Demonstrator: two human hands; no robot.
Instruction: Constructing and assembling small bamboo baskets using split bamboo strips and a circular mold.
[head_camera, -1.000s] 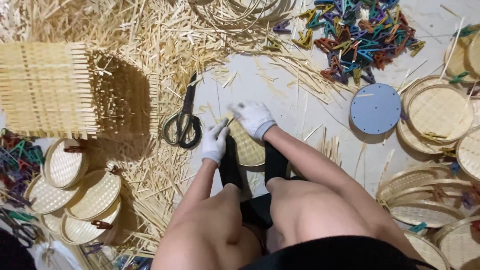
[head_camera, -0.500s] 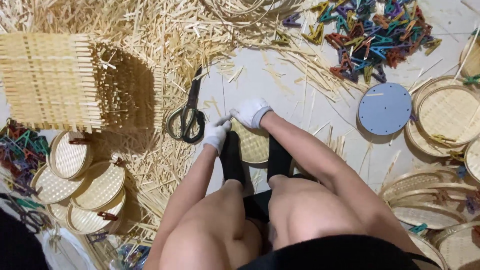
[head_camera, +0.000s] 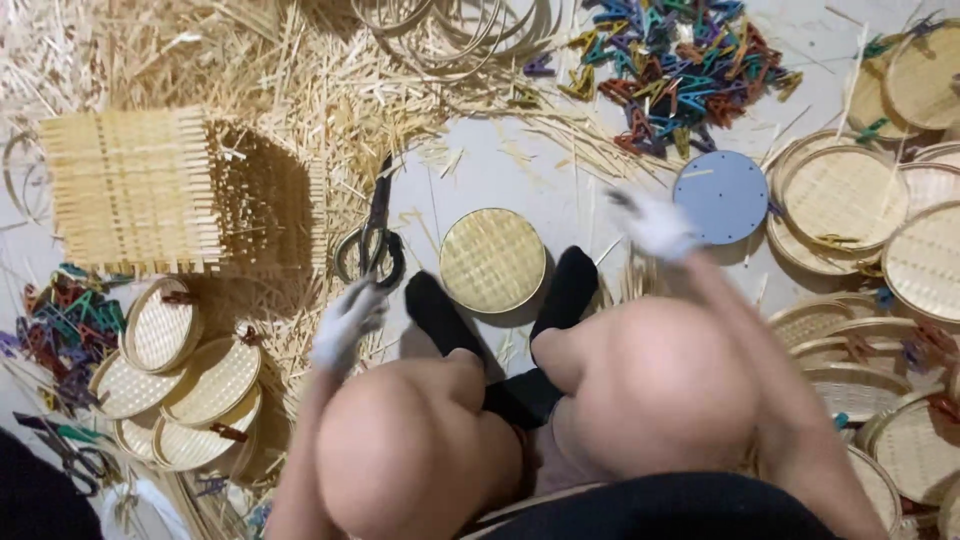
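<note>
white-gloved hands (head_camera: 655, 225) blurred, grips unreadable

No packages, no labels, no signs, no screens in view

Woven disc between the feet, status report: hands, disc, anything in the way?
Left hand gloved, empty, beside the scissors. Right hand gloved, blurred, near the blue disc. Woven disc flat on the floor, untouched. Straw scattered around.

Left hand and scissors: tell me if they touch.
Cannot tell. In the head view the left hand sits blurred right beneath the scissors handles.
</note>
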